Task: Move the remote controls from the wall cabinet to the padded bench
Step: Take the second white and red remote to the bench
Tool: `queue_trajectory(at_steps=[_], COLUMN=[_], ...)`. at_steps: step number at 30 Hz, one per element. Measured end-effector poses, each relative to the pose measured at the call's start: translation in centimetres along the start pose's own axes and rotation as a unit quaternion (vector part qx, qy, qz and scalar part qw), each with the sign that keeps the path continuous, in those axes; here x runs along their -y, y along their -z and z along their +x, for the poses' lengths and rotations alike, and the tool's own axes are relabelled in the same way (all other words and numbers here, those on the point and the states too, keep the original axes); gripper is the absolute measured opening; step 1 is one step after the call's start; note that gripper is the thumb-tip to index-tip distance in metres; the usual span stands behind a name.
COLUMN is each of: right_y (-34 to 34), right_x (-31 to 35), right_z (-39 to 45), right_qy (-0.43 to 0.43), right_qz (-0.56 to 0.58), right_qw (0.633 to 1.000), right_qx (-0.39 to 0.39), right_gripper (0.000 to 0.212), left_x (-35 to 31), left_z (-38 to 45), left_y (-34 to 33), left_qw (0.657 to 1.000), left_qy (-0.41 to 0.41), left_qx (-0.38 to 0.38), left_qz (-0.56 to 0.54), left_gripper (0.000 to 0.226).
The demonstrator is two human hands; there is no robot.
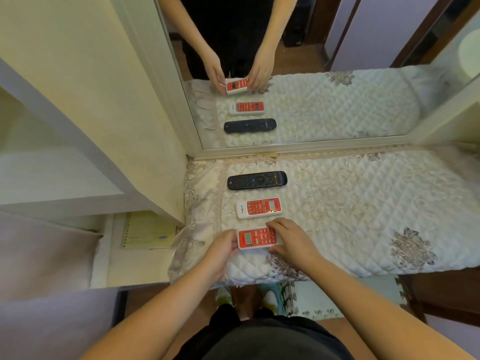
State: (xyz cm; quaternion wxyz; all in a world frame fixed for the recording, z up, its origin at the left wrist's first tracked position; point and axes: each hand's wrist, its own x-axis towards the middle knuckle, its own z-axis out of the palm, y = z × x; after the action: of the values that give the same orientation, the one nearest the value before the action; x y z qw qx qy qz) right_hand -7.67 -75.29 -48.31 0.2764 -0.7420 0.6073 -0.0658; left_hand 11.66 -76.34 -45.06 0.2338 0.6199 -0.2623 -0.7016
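Three remote controls lie in a row on the quilted padded bench (pixel 363 203). Farthest from me is a black remote (pixel 257 180). A white and red remote (pixel 259 208) lies in the middle. The nearest white and red remote (pixel 257 238) rests on the bench between my hands. My left hand (pixel 223 246) grips its left end and my right hand (pixel 291 239) holds its right end, fingers over the top and bottom edges. The wall cabinet (pixel 78 152) stands at the left with open shelves.
A large mirror (pixel 311 74) behind the bench reflects the remotes and my hands. A spiral notebook (pixel 148 231) lies on a low shelf left of the bench. Patterned floor mats (pixel 324 297) lie below the bench's front edge.
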Motion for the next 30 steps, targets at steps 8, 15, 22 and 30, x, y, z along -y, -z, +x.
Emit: queue_trajectory(at_steps=[8, 15, 22, 30], right_y=[-0.7, -1.5, -1.1, 0.1], right_x=[-1.1, -1.7, -2.8, -3.6], right_z=[0.8, 1.3, 1.8, -0.4], right_qy=[-0.025, -0.012, 0.013, -0.244], right_qz=[-0.009, -0.011, 0.001, 0.215], right_qw=[1.0, 1.0, 1.0, 0.941], right_qx=[0.006, 0.005, 0.022, -0.091], right_gripper=[0.068, 0.066, 0.072, 0.036], left_x=[-0.1, 0.4, 0.8, 1.8], left_z=[1.8, 2.6, 3.3, 3.3], left_y=[0.7, 0.7, 1.1, 1.9], left_qw=[0.998, 0.997, 0.998, 0.994], left_qy=[0.035, 0.033, 0.032, -0.004], left_qx=[0.022, 0.023, -0.025, -0.068], left_qz=[0.04, 0.059, 0.041, 0.084], left_gripper=[0.031, 0.031, 0.026, 0.025])
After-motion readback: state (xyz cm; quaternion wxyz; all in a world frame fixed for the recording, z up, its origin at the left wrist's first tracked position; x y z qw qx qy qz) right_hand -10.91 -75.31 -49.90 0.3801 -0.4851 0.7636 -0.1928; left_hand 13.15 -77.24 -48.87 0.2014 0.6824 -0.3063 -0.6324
